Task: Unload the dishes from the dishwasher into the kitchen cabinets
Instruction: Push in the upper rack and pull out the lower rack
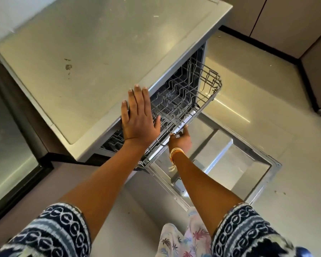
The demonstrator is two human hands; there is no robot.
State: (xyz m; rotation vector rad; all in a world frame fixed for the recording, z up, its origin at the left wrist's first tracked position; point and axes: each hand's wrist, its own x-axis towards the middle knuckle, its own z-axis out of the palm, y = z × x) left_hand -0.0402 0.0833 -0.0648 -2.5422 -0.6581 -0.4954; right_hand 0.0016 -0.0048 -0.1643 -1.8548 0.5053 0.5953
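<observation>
1. Your dishwasher [104,58] stands against the wall, its door [230,164] folded down flat over the pale floor [258,89]; tan cabinets [285,21] line the far side, well apart from it.
2. The upper wire rack [183,101] is drawn partway out above the door (no dishes show in it).
3. Your left hand [139,117] lies flat, fingers straight and close together, over the front edge of the dishwasher's top and the rack's near corner.
4. Your right hand [180,138] reaches under the rack's front rail, fingers curled round it; threads circle that wrist.
5. The lower interior sits in shadow under the rack, and your right fingertips are hidden behind the rail.
</observation>
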